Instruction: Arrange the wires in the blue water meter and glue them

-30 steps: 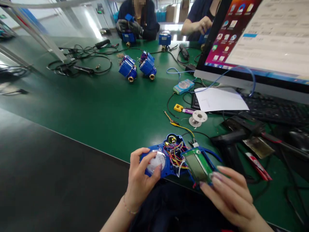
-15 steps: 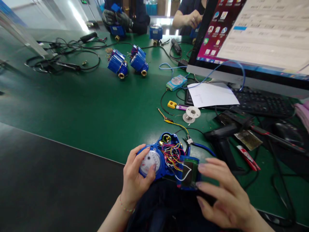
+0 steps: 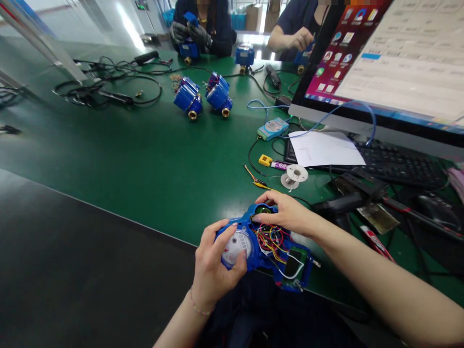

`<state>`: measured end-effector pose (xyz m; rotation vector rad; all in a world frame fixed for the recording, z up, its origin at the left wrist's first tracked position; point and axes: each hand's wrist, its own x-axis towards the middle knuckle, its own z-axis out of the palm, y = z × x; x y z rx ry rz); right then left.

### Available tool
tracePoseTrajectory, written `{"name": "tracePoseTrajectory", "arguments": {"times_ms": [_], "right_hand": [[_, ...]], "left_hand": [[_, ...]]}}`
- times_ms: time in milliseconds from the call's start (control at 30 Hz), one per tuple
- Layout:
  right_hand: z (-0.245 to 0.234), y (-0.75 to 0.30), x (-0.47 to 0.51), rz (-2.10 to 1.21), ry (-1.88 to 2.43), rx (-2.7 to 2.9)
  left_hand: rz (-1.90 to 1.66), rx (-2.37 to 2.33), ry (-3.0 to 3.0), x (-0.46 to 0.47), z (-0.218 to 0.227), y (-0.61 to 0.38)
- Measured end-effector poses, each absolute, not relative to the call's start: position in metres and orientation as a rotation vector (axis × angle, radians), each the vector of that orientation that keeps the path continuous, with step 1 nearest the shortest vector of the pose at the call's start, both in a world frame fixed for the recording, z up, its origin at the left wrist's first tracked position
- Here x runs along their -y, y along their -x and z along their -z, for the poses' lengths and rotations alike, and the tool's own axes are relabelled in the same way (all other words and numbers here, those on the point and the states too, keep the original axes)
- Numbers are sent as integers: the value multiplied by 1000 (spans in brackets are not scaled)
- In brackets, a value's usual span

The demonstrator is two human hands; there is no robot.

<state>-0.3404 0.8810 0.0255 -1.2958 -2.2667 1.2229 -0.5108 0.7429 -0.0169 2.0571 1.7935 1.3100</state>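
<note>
A blue water meter lies opened at the table's front edge, its round dial facing up. My left hand grips it around the dial, thumb and fingers on opposite sides. My right hand reaches over to the meter's far end, thumb and fingers closed on the housing rim by a round green part. Red, yellow and black wires fill the open cavity. They lead to a blue cover with a green circuit board, which lies open at the right with a white wire across it.
Two blue meters stand farther back. A solder spool, yellow clip leads, a light-blue box and a black scanner lie to the right, before the keyboard and monitor. Two people work across the table.
My right hand has left the circuit-board cover and moved up and left to the meter's far end. The cover now rests unheld. My left hand keeps its grip; the view has shifted slightly.
</note>
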Motion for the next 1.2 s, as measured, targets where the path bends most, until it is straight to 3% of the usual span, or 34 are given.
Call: {"name": "tracePoseTrajectory", "arguments": {"times_ms": [200, 367, 467, 667, 800, 1200], "right_hand": [[-29, 338, -881, -1287, 1275, 2305], [-54, 338, -875, -635, 1324, 2542], [-67, 339, -875, -450, 1438, 2733], [-76, 358, -874, -344, 1489, 3064], [-87, 369, -874, -473, 1509, 3113], [-76, 354, -865, -227, 914, 3274]], "left_hand": [[-1321, -1763, -2022, -747, 18, 515], [-1281, -1790, -1993, -751, 15, 519], [-1202, -1877, -2038, -753, 8, 518], [-881, -1995, -2313, -760, -8, 510], [-642, -1939, -2259, -765, -17, 511], [-363, -1979, -2123, -765, -31, 511]]}}
